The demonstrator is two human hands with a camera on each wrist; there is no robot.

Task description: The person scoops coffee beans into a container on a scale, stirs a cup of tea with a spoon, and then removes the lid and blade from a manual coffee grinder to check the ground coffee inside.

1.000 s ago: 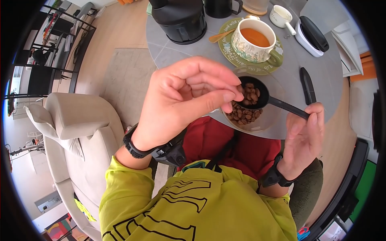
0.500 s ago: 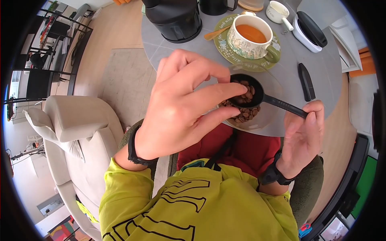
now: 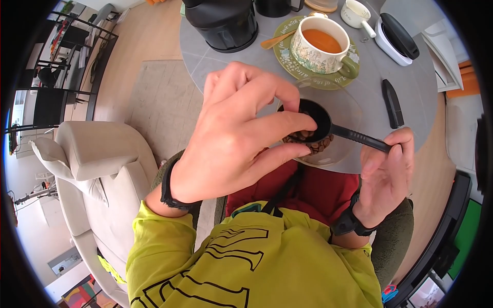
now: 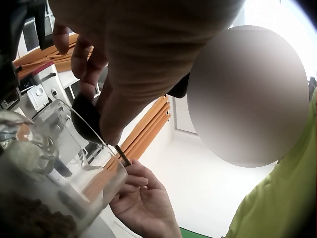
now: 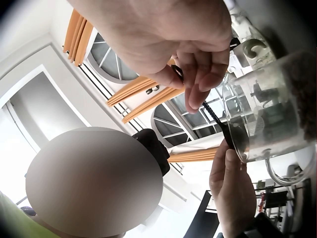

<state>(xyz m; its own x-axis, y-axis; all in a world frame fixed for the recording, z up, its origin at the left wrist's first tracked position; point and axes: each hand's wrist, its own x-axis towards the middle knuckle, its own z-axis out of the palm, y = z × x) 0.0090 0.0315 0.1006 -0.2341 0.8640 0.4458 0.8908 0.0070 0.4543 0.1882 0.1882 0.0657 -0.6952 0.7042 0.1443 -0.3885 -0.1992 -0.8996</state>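
Observation:
My right hand pinches the handle end of a black coffee scoop between thumb and fingertips. The scoop's bowl hangs over the mouth of a clear glass mug with roasted coffee beans at its bottom. Across the bowl reaches my left hand, index finger inside it and thumb lower down by its edge, a gap showing between the two. Part of the bowl's contents is hidden behind these fingers. In the right wrist view the glass mug shows its curved handle, and the scoop lies at its rim.
Behind the glass mug, a patterned cup of tea stands on a green saucer with a wooden spoon. A black appliance is at the back left. On the right lie a black folded tool and a white-and-black case.
My left hand turned from fingertips pinched together to palm down, its index finger now inside the scoop's bowl. The scoop has shifted slightly left and tilted, and fewer beans show in it.

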